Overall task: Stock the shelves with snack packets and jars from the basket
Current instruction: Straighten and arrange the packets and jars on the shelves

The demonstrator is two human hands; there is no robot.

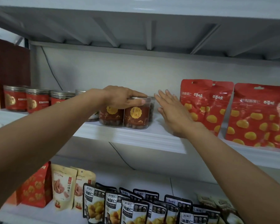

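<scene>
Two clear jars with brown labels stand side by side on the white upper shelf (136,135). My left hand (124,97) grips the lid of the right-hand jar (137,116) from above, thumb on its front. The second brown jar (111,117) touches it on the left. My right hand (171,110) hovers just right of the jar with straight fingers, holding nothing. Red snack packets (205,104) printed with yellow nuts stand to the right of that hand.
Several red-labelled jars (37,101) line the shelf's left part beside a dark brown box (11,68). More red packets (257,117) fill the far right. The lower shelf holds beige pouches (64,186), a red bag (36,186) and several black-and-white chestnut packets (132,210).
</scene>
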